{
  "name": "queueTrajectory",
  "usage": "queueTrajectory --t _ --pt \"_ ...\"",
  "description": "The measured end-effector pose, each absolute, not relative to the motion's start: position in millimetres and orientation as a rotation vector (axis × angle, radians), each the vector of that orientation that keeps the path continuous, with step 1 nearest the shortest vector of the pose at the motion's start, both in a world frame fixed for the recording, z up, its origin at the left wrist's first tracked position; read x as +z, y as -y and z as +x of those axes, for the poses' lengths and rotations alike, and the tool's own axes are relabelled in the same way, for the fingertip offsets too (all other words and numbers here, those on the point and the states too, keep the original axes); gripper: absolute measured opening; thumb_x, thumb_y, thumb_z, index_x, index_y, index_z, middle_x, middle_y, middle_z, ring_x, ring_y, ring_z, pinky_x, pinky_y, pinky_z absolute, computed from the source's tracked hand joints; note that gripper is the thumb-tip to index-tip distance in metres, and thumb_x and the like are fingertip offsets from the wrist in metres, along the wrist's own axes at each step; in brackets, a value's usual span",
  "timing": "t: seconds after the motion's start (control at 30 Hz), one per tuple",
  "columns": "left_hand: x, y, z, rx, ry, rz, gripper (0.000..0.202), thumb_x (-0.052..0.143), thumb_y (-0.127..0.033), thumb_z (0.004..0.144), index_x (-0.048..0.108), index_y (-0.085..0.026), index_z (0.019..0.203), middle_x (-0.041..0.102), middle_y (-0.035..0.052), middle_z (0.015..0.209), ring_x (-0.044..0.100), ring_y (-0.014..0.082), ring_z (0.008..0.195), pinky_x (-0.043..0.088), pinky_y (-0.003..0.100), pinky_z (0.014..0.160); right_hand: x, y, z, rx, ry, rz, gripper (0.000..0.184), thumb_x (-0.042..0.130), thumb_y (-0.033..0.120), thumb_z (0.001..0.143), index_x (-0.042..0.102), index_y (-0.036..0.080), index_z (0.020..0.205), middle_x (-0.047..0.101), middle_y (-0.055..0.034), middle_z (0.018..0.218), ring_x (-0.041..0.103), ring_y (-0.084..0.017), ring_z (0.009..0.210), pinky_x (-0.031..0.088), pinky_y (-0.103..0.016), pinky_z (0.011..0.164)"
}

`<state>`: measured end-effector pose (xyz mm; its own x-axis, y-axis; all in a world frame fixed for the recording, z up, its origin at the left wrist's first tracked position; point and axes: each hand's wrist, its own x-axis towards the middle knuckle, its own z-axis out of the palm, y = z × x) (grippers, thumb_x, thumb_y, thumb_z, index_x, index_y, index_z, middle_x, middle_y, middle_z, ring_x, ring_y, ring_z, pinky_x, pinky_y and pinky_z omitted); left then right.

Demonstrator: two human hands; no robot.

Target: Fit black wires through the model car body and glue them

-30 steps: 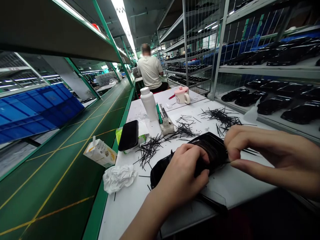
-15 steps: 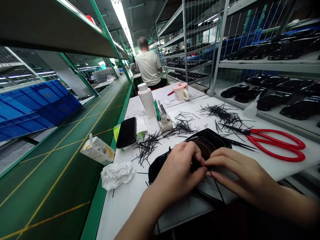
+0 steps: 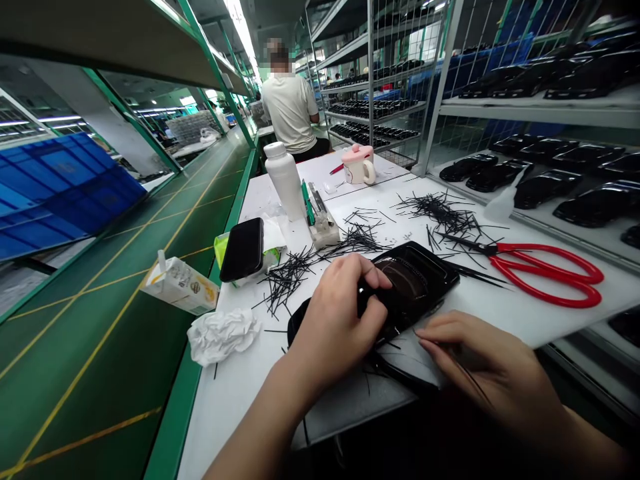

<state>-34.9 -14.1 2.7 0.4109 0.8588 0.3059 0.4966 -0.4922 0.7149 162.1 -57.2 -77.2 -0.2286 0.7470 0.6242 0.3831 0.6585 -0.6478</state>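
Note:
A glossy black plastic shell (image 3: 410, 283) lies on the white table (image 3: 500, 313) in front of me. My left hand (image 3: 340, 320) is closed on its near left edge, thumb and fingers curled over it. My right hand (image 3: 480, 370) rests at the table's near edge, just right of the shell, fingers pressed together around a thin black stick that crosses the palm. Loose black sticks (image 3: 440, 213) are scattered over the table behind the shell.
Red scissors (image 3: 545, 273) lie to the right. A black phone (image 3: 243, 249), white bottle (image 3: 283, 179), pink mug (image 3: 360, 167), small carton (image 3: 180, 287) and crumpled tissue (image 3: 220, 335) sit left and behind. A green conveyor (image 3: 125, 280) runs along the left. Shelves at the right hold black shells. A person sits ahead.
My right hand has drawn back from the far side of the shell to the near table edge, uncovering the red scissors. My left hand stays on the shell.

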Motion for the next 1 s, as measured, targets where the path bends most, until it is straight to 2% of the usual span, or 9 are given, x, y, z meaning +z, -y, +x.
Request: queueTrajectory --t 0.1,0.2,0.37,0.53,0.77,1.0 --pt "1.9 14.5 -33.8 0.897 -1.145 2.149 0.026 0.047 0.001 0.079 0.038 -0.023 0.083 0.061 0.0018 0.095 0.055 0.0193 0.097 0.042 0.031 0.087 -75.9 59.4 157.8 0.602 1.828 -0.92 0.011 0.058 0.013 0.093 0.064 0.021 0.095 0.07 -0.0034 0.083 0.067 -0.015 0.072 0.054 -0.025 0.063" --pt "2.2 14.5 -33.2 0.877 -1.143 2.161 0.024 0.046 0.0 0.081 0.039 -0.023 0.084 0.061 0.0021 0.095 0.055 0.0191 0.097 0.042 0.031 0.087 -74.0 56.9 154.7 0.624 1.858 -0.878 0.015 0.057 0.011 0.093 0.066 0.02 0.101 0.07 -0.0028 0.083 0.067 -0.015 0.073 0.053 -0.025 0.065" --pt "3.2 14.7 -33.1 0.866 -1.144 2.177 0.023 0.046 0.0 0.081 0.04 -0.022 0.084 0.062 0.0025 0.096 0.055 0.0191 0.097 0.042 0.031 0.087 -78.1 50.9 152.2 0.358 2.0 -0.824 0.019 0.054 0.01 0.094 0.067 0.017 0.107 0.068 -0.0013 0.071 0.062 -0.013 0.059 0.047 -0.025 0.056" --pt "2.1 15.6 -32.7 0.858 -1.153 2.176 0.023 0.046 -0.001 0.081 0.041 -0.023 0.084 0.063 0.003 0.096 0.056 0.0198 0.097 0.044 0.032 0.087 -84.2 50.3 153.1 0.228 2.077 -0.846 0.023 0.052 0.008 0.095 0.066 0.015 0.112 0.072 -0.0039 0.076 0.066 -0.016 0.061 0.05 -0.028 0.058" --pt "1.1 15.1 -32.1 0.847 -1.17 2.174 0.021 0.045 -0.002 0.081 0.04 -0.023 0.083 0.063 0.0044 0.096 0.056 0.0207 0.098 0.044 0.033 0.089 -83.0 50.3 149.8 0.306 2.148 -0.809 0.018 0.052 0.009 0.095 0.067 0.011 0.105 0.075 -0.0067 0.08 0.07 -0.018 0.063 0.052 -0.029 0.059" --pt "2.1 15.3 -31.5 0.847 -1.175 2.171 0.021 0.044 -0.003 0.081 0.04 -0.023 0.084 0.063 0.0046 0.097 0.056 0.0211 0.098 0.045 0.034 0.09 -81.6 51.2 146.5 0.396 2.112 -0.85 0.019 0.052 0.009 0.095 0.068 0.012 0.103 0.077 -0.0057 0.082 0.071 -0.018 0.062 0.052 -0.029 0.058"
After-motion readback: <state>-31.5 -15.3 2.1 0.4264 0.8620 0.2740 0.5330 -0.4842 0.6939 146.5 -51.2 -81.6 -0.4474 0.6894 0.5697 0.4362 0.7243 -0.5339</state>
